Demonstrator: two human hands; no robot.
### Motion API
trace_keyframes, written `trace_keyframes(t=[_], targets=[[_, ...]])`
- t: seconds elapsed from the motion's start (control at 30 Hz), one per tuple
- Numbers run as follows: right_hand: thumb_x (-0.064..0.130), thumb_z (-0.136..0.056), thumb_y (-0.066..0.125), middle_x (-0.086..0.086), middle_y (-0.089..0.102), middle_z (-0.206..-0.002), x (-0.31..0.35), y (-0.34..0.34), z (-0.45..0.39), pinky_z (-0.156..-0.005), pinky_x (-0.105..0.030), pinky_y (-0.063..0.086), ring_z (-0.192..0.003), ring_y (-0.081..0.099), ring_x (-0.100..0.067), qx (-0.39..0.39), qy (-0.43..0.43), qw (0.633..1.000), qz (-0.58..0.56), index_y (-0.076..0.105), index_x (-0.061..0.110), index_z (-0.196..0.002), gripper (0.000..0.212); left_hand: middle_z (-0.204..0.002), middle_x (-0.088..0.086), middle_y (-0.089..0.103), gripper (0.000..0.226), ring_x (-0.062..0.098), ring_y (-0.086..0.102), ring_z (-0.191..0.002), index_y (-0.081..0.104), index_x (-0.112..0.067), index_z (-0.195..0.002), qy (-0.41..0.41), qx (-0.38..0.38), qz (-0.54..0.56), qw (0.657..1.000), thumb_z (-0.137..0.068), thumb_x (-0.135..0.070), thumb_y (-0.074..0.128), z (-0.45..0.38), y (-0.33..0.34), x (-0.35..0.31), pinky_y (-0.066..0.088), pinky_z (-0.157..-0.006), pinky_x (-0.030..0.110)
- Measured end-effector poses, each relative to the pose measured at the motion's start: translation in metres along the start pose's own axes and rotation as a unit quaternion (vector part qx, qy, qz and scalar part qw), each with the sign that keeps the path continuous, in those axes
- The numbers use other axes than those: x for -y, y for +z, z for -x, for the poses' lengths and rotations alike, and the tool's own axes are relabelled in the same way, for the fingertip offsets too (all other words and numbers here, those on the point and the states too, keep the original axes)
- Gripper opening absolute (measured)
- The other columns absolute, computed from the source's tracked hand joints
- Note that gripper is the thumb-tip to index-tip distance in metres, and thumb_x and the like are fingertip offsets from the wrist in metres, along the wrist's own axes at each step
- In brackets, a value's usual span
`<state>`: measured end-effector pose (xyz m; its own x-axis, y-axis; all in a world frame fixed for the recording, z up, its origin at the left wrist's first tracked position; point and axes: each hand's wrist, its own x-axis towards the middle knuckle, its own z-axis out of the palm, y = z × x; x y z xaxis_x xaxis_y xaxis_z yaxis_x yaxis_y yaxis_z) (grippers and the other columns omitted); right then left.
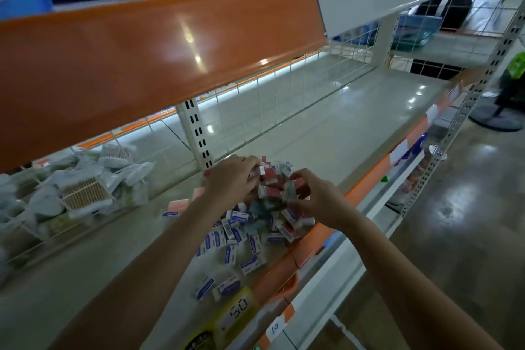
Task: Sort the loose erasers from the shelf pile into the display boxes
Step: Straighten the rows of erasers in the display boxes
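A pile of loose erasers (250, 224) in blue-and-white, red and teal sleeves lies on the shelf (326, 133). My left hand (231, 177) reaches into the far side of the pile, fingers curled over red erasers (268, 175). My right hand (315, 197) pinches a grey-teal eraser (289, 189) upright above the pile. An orange-pink flat box (179, 204) lies left of the pile, partly behind my left arm. Stray blue-and-white erasers (227, 286) lie near the front edge.
A wire basket (37, 233) with bagged cotton swabs sits at the left. An orange price rail of the upper shelf (159, 45) hangs overhead. A yellow price tag reading 50 (237, 310) marks the front edge. Wire mesh backs the shelf; the aisle floor lies to the right.
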<state>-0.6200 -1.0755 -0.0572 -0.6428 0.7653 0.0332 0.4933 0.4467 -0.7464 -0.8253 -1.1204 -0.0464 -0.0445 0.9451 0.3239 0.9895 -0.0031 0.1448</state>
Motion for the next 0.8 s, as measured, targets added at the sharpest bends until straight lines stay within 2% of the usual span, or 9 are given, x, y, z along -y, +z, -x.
trace_keyframes(t=[0.03, 0.13, 0.3, 0.4, 0.5, 0.63, 0.73, 0.8], targets=[[0.022, -0.085, 0.066, -0.005, 0.065, -0.111, 0.003, 0.0, 0.001, -0.074, -0.023, 0.056, -0.095, 0.064, -0.013, 0.01, -0.005, 0.999, -0.041, 0.043, 0.021, -0.125, 0.046, -0.103, 0.002, 0.066, 0.03, 0.019, 0.058, -0.094, 0.058, -0.017, -0.116, -0.003, -0.009, 0.011, 1.0, -0.089, -0.03, 0.056, 0.004, -0.003, 0.0, 0.044, -0.075, 0.03], [0.017, -0.086, 0.064, -0.004, 0.066, -0.108, 0.012, 0.003, 0.002, -0.079, -0.034, 0.057, -0.096, 0.066, -0.014, 0.044, -0.022, 0.987, -0.152, 0.044, 0.032, -0.119, 0.042, -0.104, -0.001, 0.065, 0.031, 0.016, 0.055, -0.094, 0.058, -0.018, -0.116, -0.018, -0.021, 0.036, 0.999, -0.087, -0.029, 0.057, 0.019, -0.01, 0.003, 0.044, -0.078, 0.027], [0.012, -0.09, 0.058, -0.002, 0.066, -0.111, 0.023, 0.017, 0.004, -0.08, -0.031, 0.056, -0.102, 0.064, -0.014, 0.115, -0.049, 0.955, -0.27, 0.05, 0.033, -0.124, 0.041, -0.116, -0.003, 0.059, 0.036, 0.013, 0.05, -0.105, 0.061, -0.023, -0.121, -0.07, -0.048, 0.057, 0.995, -0.085, -0.029, 0.062, 0.052, -0.019, 0.011, 0.037, -0.083, 0.021], [0.013, -0.092, 0.054, -0.003, 0.065, -0.112, 0.031, 0.026, 0.002, -0.085, -0.036, 0.055, -0.103, 0.064, -0.017, 0.134, -0.066, 0.949, -0.279, 0.05, 0.035, -0.128, 0.042, -0.123, -0.004, 0.057, 0.039, 0.011, 0.05, -0.105, 0.061, -0.026, -0.122, -0.092, -0.068, 0.08, 0.99, -0.083, -0.025, 0.066, 0.072, -0.028, 0.011, 0.037, -0.082, 0.018], [0.013, -0.094, 0.051, 0.0, 0.064, -0.113, 0.042, 0.036, 0.001, -0.086, -0.034, 0.054, -0.103, 0.063, -0.015, 0.153, -0.088, 0.938, -0.297, 0.051, 0.035, -0.13, 0.042, -0.108, -0.001, 0.063, 0.035, 0.018, 0.054, -0.099, 0.066, -0.023, -0.114, -0.12, -0.099, 0.081, 0.984, -0.079, -0.021, 0.071, 0.093, -0.037, 0.012, 0.037, -0.076, 0.022], [0.007, -0.095, 0.048, -0.003, 0.06, -0.121, 0.059, 0.056, -0.001, -0.09, -0.038, 0.053, -0.105, 0.061, -0.019, 0.166, -0.095, 0.928, -0.32, 0.051, 0.028, -0.131, 0.042, -0.095, -0.001, 0.064, 0.027, 0.017, 0.054, -0.09, 0.067, -0.017, -0.1, -0.178, -0.121, 0.071, 0.974, -0.075, -0.024, 0.075, 0.124, -0.049, 0.016, 0.034, -0.072, 0.023], [0.005, -0.092, 0.051, -0.014, 0.061, -0.111, 0.075, 0.072, 0.0, -0.081, -0.03, 0.052, -0.09, 0.062, -0.017, 0.194, -0.106, 0.921, -0.322, 0.055, 0.028, -0.123, 0.038, -0.092, -0.001, 0.063, 0.024, 0.019, 0.054, -0.086, 0.067, -0.017, -0.098, -0.204, -0.131, 0.054, 0.969, -0.075, -0.018, 0.074, 0.15, -0.059, 0.019, 0.037, -0.07, 0.024], [0.002, -0.089, 0.056, -0.02, 0.058, -0.108, 0.087, 0.084, 0.002, -0.078, -0.032, 0.052, -0.086, 0.06, -0.018, 0.218, -0.106, 0.918, -0.314, 0.056, 0.024, -0.122, 0.039, -0.091, -0.002, 0.062, 0.023, 0.016, 0.052, -0.084, 0.067, -0.017, -0.098, -0.223, -0.139, 0.043, 0.964, -0.075, -0.015, 0.072, 0.167, -0.066, 0.022, 0.04, -0.07, 0.024]])
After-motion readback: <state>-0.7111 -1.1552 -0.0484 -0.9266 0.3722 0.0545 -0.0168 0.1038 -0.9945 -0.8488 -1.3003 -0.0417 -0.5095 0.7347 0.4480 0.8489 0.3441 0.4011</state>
